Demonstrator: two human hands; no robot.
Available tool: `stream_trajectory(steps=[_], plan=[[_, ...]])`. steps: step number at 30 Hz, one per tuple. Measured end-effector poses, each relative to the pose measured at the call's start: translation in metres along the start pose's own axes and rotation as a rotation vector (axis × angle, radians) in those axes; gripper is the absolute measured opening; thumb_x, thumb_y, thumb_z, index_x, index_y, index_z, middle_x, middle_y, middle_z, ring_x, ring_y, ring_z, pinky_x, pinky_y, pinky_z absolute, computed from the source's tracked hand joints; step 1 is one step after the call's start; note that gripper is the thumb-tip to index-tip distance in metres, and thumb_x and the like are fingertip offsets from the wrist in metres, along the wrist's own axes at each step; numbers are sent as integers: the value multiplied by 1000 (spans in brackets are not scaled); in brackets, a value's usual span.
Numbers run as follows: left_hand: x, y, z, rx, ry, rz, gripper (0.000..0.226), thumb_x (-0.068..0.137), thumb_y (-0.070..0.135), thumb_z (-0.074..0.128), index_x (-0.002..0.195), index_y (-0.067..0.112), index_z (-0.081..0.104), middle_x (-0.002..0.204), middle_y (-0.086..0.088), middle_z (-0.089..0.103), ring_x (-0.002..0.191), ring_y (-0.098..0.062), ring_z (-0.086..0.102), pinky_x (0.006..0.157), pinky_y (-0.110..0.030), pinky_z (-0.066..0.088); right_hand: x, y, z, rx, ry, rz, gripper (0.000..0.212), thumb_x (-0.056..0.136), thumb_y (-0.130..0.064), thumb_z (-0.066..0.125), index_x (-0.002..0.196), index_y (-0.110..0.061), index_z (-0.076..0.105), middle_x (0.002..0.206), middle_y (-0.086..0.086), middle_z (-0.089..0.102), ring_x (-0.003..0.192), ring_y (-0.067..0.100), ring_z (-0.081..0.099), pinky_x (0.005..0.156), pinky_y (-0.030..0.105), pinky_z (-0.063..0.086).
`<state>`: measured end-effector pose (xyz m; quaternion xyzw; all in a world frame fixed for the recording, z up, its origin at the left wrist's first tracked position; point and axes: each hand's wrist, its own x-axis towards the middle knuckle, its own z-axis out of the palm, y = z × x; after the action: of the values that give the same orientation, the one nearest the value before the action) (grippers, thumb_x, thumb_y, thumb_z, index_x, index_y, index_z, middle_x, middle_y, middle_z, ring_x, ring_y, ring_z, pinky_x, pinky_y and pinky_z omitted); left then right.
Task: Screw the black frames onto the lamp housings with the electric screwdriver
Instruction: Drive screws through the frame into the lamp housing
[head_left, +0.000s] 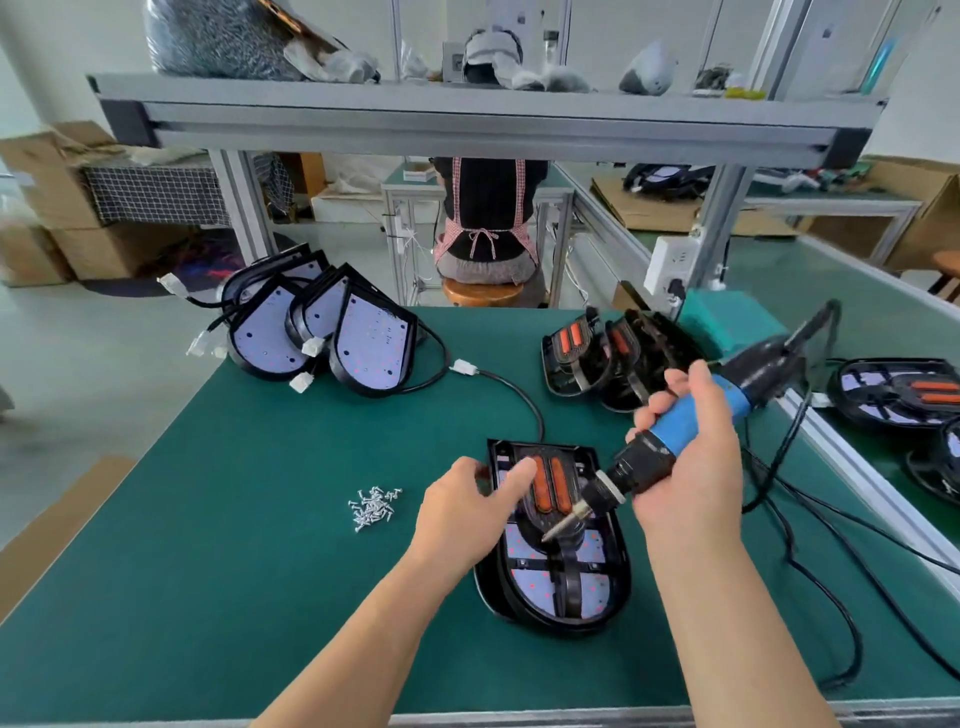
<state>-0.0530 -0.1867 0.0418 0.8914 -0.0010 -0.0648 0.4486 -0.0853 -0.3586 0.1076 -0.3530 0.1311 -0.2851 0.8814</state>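
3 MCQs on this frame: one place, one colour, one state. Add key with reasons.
1. The loose screws lie: A) on the overhead shelf B) on the green mat, left of the lamp housing C) in a cardboard box
2. The grip of the electric screwdriver is: A) red B) yellow C) blue
3. The right hand: A) grips the screwdriver B) lies flat on the mat C) pinches a screw
Key: 1B, pile sits on the mat; 2C, blue sleeve shows; 3A, fingers curl round the grip.
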Motion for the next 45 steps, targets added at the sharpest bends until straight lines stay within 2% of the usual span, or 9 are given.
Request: stream_trajectory(steps=[3,5,9,14,21,24,30,35,45], plan=[[6,-8,-23,113,242,87,36,96,50,56,106,17,67,79,6,66,84,-20,61,74,-33,43,2,7,-23,25,133,48,24,96,-35,66,103,-15,55,78,-6,51,67,10,47,66,21,39],[17,-19,-45,315,328,102,18,96,28,57,103,19,71,94,-1,72,96,-27,62,84,-37,48,2,9,-30,20,173,60,22,94,-38,68,96,-19,58,74,-7,53,61,9,51,65,21,40],[35,-35,-77,580,215,6,23,91,13,54,101,25,71,108,2,71,105,-26,59,92,-36,45,2,7,-29,29,187,84,21,92,-39,70,93,-21,60,69,-9,55,56,8,53,61,21,42],[42,-37,-80,695,105,-5,9,87,21,63,89,30,64,100,8,69,104,-21,59,89,-34,39,-2,8,-23,41,173,116,21,91,-39,70,94,-21,60,68,-9,56,55,7,53,58,19,42],[46,-35,-76,824,57,67,18,86,13,52,87,28,61,78,10,62,90,-20,58,84,-33,36,-9,9,-22,26,168,106,22,93,-38,69,98,-19,58,67,-8,54,54,8,52,60,20,42],[45,-30,-75,883,11,118,17,86,13,50,88,28,55,83,9,55,89,-20,50,82,-32,32,-10,10,-22,24,163,104,22,93,-37,69,97,-19,57,67,-8,54,54,7,52,59,20,42],[21,-21,-74,274,99,232,14,82,11,64,75,22,60,69,8,63,70,-16,58,61,-27,45,-11,10,-20,50,170,106,21,92,-37,70,96,-20,58,68,-8,55,54,8,53,57,19,44],[-15,0,-60,-350,-108,215,17,82,2,78,80,17,72,64,7,66,59,-6,53,61,-12,44,-9,5,-12,121,211,59,19,93,-33,70,89,-19,59,64,-8,56,51,8,55,51,17,48],[-45,23,-39,-740,-278,145,27,80,-7,75,74,19,79,81,-12,72,80,-18,63,77,-21,52,-7,-11,13,208,232,-52,18,95,-29,68,87,-16,58,56,-9,58,47,7,56,49,17,48]])
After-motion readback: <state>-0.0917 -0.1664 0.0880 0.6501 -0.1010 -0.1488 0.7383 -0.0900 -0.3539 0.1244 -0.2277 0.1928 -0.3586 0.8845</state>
